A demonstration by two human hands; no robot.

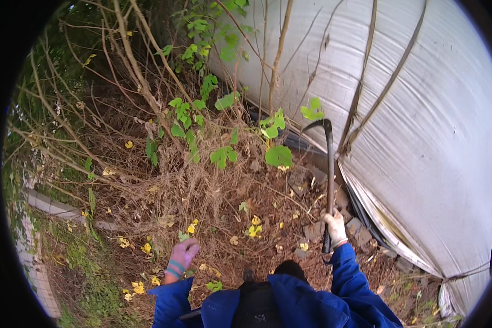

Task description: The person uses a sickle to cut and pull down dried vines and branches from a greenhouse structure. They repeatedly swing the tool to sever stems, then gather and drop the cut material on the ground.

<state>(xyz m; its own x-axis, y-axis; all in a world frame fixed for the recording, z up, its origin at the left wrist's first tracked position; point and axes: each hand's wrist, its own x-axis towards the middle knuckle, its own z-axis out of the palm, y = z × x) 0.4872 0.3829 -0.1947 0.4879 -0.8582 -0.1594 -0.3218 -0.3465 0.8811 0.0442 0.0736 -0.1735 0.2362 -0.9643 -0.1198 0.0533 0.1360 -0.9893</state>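
Observation:
My right hand [335, 228], in a white glove, grips the lower handle of a long-handled sickle [330, 172]. The dark curved blade [317, 124] is at the top of the upright handle and points left, just under a green leaf near the sheeting. My left hand [183, 255] wears a pinkish-purple glove with teal bands at the wrist. Its fingers are loosely curled above the leaf-strewn ground, and nothing shows clearly in them. Ahead of both hands is a mound of dry brown brush [201, 184] with broad green leaves [279, 156] among it.
White plastic sheeting [426, 135] tied with cords rises on the right. Broken bricks or tiles [358, 231] lie along its base. Bare thin trunks [137, 74] and branches stand at the upper left. A pale curb [57, 207] borders the left side.

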